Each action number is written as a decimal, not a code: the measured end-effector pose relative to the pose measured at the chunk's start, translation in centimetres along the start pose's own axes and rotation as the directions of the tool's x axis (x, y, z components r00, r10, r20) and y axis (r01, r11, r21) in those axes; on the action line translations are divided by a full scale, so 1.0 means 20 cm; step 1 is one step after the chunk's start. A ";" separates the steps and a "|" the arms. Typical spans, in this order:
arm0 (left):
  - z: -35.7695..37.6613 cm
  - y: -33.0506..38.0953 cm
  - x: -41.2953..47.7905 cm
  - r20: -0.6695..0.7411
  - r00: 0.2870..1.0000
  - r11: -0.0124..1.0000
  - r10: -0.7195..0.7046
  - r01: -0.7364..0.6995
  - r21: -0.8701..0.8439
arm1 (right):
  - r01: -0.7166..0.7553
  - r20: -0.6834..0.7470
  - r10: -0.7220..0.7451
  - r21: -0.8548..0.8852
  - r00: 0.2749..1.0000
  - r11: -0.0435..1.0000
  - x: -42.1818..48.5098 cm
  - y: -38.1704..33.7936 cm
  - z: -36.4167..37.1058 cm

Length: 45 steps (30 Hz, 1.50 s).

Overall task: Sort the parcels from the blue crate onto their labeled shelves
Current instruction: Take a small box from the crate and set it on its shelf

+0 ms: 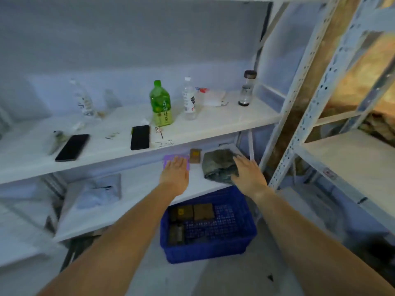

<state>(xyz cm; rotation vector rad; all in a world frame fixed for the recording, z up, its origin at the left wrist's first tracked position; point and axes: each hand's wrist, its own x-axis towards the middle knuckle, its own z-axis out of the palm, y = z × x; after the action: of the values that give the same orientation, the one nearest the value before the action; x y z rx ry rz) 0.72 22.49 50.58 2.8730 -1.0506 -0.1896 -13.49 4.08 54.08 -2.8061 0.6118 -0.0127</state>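
Head view. Left hand [175, 174] lies flat on purple parcel [166, 163], fingers straight, gripping nothing. Right hand [249, 175] has its fingers straight and spread, resting on the right edge of dark bagged parcel [217, 165]. Both parcels sit on lower shelf [139, 199], with small brown box [195, 155] between them. Blue crate [205, 253] is on the floor below, with brown parcels [203, 211] inside. On the front of upper shelf [213, 124], a handwritten marking [164, 144] reads "2-3". Green bottle [160, 103] has a label in Chinese characters, not legible.

Green bottle [160, 103] and lidded jar [246, 88]
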 end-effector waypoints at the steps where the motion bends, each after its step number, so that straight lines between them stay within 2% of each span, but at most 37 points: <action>1: 0.04 -0.04 0.01 0.030 1.000 1.000 0.004 -0.004 0.017 | -0.007 0.033 0.007 -0.006 0.999 1.000 0.02 -0.01 0.04; 5: 0.21 -0.12 0.08 0.111 0.993 0.998 0.040 -0.046 0.051 | -0.052 0.123 0.049 0.025 0.991 0.998 0.12 -0.02 0.16; 11: 0.50 -0.11 0.16 0.172 0.979 0.993 0.109 -0.099 -0.068 | -0.123 0.251 0.100 0.075 0.963 0.990 0.32 0.04 0.35; 13: 0.61 -0.13 0.19 0.219 0.973 0.994 0.074 -0.054 -0.096 | -0.147 0.317 0.103 0.119 0.943 0.982 0.39 0.07 0.46; 15: 0.72 -0.15 0.22 0.270 0.963 0.989 -0.019 0.057 -0.134 | -0.162 0.402 0.094 0.139 0.911 0.977 0.45 0.13 0.58; 17: 0.85 -0.19 0.22 0.356 0.930 0.981 -0.094 0.148 -0.128 | -0.195 0.493 0.099 0.147 0.864 0.970 0.49 0.20 0.72; 20: 1.10 -0.23 0.22 0.462 0.876 0.978 -0.139 0.193 -0.072 | -0.286 0.559 0.149 0.165 0.815 0.944 0.53 0.31 0.99; 22: 1.25 -0.26 0.31 0.493 0.860 0.983 -0.133 0.176 -0.043 | -0.318 0.583 0.167 0.167 0.795 0.933 0.57 0.37 1.21; 25: 1.44 -0.27 0.47 0.525 0.847 0.987 -0.081 0.143 -0.079 | -0.344 0.673 0.163 0.144 0.722 0.928 0.59 0.39 1.53; 30: 1.86 -0.36 0.68 0.522 0.850 0.994 0.069 -0.016 -0.105 | -0.417 0.759 0.188 0.120 0.623 0.901 0.68 0.41 2.04; 35: 2.43 -0.59 0.84 0.568 0.812 0.990 0.135 -0.092 -0.103 | -0.402 0.778 0.147 0.145 0.611 0.904 0.80 0.45 2.63; 37: 2.67 -0.69 0.90 0.582 0.801 0.990 0.139 -0.094 -0.108 | -0.364 0.764 0.129 0.146 0.632 0.920 0.86 0.48 2.85; 39: 2.90 -0.78 0.94 0.608 0.788 0.990 0.097 -0.015 -0.139 | -0.326 0.769 0.105 0.139 0.630 0.935 0.93 0.51 3.07; 41: 3.12 -0.84 0.98 0.650 0.760 0.969 -0.019 0.173 -0.174 | -0.316 0.784 0.114 0.109 0.610 0.942 1.01 0.54 3.28; 43: 3.33 -0.87 1.02 0.714 0.672 0.887 -0.194 0.431 -0.165 | -0.339 0.779 0.146 0.090 0.609 0.936 1.09 0.54 3.48; 45: 3.51 -0.87 1.06 0.768 0.551 0.749 -0.327 0.647 -0.145 | -0.345 0.773 0.181 0.053 0.609 0.937 1.14 0.53 3.67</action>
<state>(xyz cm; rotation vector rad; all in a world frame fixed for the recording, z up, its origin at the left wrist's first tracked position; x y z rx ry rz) 17.91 20.06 -22.86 2.5884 -0.0824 -1.4652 7.74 4.32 -20.57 -2.1736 0.7274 1.0569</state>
